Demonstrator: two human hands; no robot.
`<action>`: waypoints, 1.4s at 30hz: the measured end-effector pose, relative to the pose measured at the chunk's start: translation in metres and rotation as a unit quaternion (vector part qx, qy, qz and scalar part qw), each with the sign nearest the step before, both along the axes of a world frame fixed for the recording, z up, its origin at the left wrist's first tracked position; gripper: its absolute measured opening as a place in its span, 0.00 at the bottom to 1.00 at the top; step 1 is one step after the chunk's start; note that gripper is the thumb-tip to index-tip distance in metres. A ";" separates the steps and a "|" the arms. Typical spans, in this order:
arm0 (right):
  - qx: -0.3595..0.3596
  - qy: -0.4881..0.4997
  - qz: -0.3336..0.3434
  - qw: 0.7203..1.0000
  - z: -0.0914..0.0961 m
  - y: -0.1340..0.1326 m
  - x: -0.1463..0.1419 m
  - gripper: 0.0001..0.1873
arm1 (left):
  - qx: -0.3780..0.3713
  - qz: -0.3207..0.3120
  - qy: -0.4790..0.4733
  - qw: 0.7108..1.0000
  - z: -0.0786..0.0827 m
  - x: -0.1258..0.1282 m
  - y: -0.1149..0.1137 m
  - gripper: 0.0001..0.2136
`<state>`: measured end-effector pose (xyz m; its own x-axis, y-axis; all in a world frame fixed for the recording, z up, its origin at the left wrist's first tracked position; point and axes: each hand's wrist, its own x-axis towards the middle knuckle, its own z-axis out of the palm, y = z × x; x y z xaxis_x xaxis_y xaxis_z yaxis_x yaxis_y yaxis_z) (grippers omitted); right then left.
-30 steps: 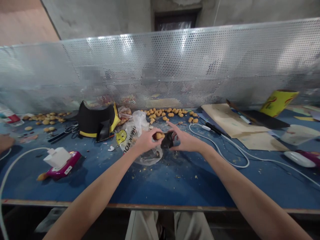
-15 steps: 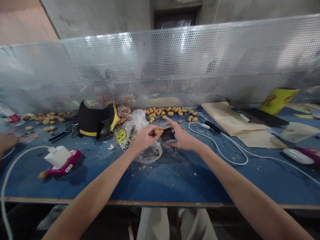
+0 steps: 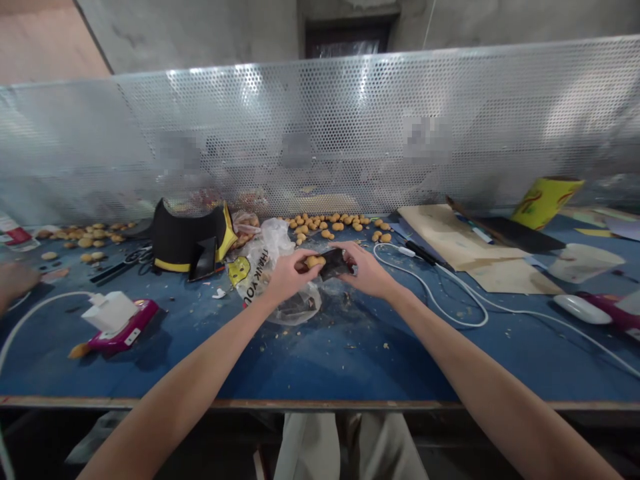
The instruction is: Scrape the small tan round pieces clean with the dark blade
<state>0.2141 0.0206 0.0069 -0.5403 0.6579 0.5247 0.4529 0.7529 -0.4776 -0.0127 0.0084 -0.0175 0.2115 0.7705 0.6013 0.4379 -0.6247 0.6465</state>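
Note:
Between the thumb and fingers of my left hand (image 3: 291,275) is a small tan, rounded, nut-like thing (image 3: 315,261). My right hand (image 3: 367,270) is closed on a dark, flat, shiny piece (image 3: 335,264), whose left end meets the tan thing. Its kind I cannot make out. Under and beside my left hand lies a crumpled clear plastic bag (image 3: 270,247) with "THANK YOU" print and a yellow face. More small tan things (image 3: 340,223) are spread just behind my hands.
Left stand a black and yellow curved piece (image 3: 185,233), scissors (image 3: 135,257) and a magenta power strip (image 3: 125,327) with a white plug. Another person's hand (image 3: 17,283) is at the far left. Right are a white cable (image 3: 480,313), cardboard (image 3: 450,240) and a yellow tube (image 3: 547,200). Perforated metal panel (image 3: 320,133) behind.
My right hand's fingers, spread beside the dark piece before, have closed round it. The dark piece has tilted and come against the tan thing. The view has shifted slightly.

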 end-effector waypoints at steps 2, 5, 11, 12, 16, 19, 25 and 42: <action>-0.023 0.009 -0.008 1.000 0.000 0.001 0.000 0.30 | -0.001 -0.001 -0.009 1.000 -0.001 0.000 0.001 0.13; -0.061 0.045 0.001 0.997 -0.001 0.000 -0.002 0.25 | -0.028 -0.028 -0.025 0.999 0.000 0.002 0.001 0.14; -0.097 0.102 0.008 0.990 -0.005 -0.002 -0.006 0.23 | -0.065 -0.063 -0.035 0.995 0.003 0.006 -0.003 0.16; -0.082 0.098 0.001 0.992 -0.005 -0.002 -0.006 0.22 | -0.067 -0.071 -0.036 0.995 0.003 0.006 -0.004 0.16; 0.023 0.037 -0.001 0.999 0.000 -0.003 -0.005 0.22 | -0.039 -0.070 -0.024 0.997 0.003 0.006 -0.003 0.16; 0.060 0.004 -0.012 0.998 0.004 -0.005 -0.006 0.27 | 0.002 -0.043 -0.007 0.999 0.003 0.007 -0.002 0.14; 0.089 -0.016 -0.049 0.995 0.005 -0.005 -0.007 0.23 | 0.038 -0.022 0.027 0.999 0.005 0.006 -0.002 0.14; -0.022 0.104 -0.036 0.994 -0.003 -0.005 -0.014 0.11 | 0.078 -0.038 0.130 0.988 0.006 -0.005 0.001 0.17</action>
<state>0.2004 0.0161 0.0041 -0.3734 0.7162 0.5896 0.3935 0.6978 -0.5985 -0.0176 0.0090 -0.0113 0.4271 0.6489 0.6297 0.5245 -0.7451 0.4121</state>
